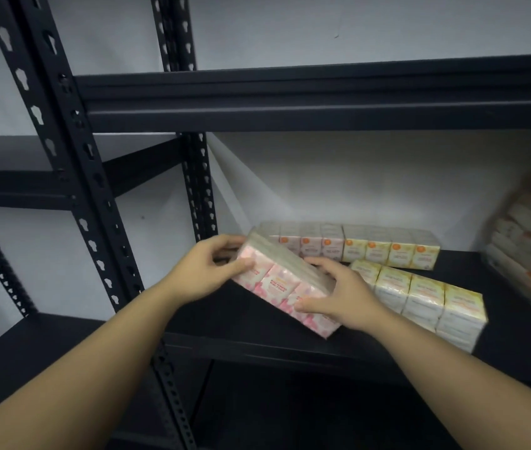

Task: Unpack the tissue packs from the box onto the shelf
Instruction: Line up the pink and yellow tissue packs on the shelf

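Observation:
A pink tissue pack wrapped in clear film lies tilted on the black shelf, held at both ends. My left hand grips its far left end and my right hand covers its near right end. Just right of it rests a yellow tissue pack, set at an angle. Against the back wall stands a row of tissue packs, pink ones on the left and yellow ones on the right. The box is not in view.
A tall stack of wrapped tissue packs fills the shelf's right end. An upper shelf beam runs overhead. A black perforated upright stands at the left, with a neighbouring rack's shelf beyond it.

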Demonstrator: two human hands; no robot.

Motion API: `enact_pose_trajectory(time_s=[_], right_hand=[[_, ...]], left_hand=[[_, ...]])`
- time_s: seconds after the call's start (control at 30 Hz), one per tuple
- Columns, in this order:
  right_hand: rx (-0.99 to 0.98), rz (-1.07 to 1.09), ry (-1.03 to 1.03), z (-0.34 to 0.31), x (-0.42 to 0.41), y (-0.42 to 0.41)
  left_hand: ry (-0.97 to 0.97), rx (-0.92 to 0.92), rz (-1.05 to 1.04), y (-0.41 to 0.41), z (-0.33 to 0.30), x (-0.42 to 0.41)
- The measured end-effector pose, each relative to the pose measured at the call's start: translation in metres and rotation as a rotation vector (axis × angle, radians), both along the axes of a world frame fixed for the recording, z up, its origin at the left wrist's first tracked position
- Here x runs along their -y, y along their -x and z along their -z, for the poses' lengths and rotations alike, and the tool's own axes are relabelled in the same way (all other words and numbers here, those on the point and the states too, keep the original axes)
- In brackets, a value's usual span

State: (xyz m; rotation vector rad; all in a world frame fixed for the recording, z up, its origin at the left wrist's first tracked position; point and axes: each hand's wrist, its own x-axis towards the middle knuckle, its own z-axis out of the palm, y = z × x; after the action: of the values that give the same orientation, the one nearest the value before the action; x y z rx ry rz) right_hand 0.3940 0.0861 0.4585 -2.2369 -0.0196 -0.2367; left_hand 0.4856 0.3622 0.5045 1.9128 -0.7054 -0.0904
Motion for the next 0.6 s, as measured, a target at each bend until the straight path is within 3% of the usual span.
enact_pose_trajectory(time_s=[0.1,0.27,0.4,0.6], right_hand=[[-0.001,-0.021,0.154,0.002,-0.003,-0.004],[0.019,-0.036,0.518,0.010,-0.019,-0.007],[0.029,-0.055,0.545,0.012,-0.026,-0.010],[0.002,-0.082,0.553,0.005,-0.027,-0.023]], left_hand=[[-0.065,-0.012,-0.050,0.001,0.027,-0.008],[-0.384,-0.003,-0.156,0.004,0.064,-0.019],[-0.336,-0.065,-0.056,-0.003,0.064,-0.023],[-0.480,0.075,-0.107,-0.013,0.059,-0.022]])
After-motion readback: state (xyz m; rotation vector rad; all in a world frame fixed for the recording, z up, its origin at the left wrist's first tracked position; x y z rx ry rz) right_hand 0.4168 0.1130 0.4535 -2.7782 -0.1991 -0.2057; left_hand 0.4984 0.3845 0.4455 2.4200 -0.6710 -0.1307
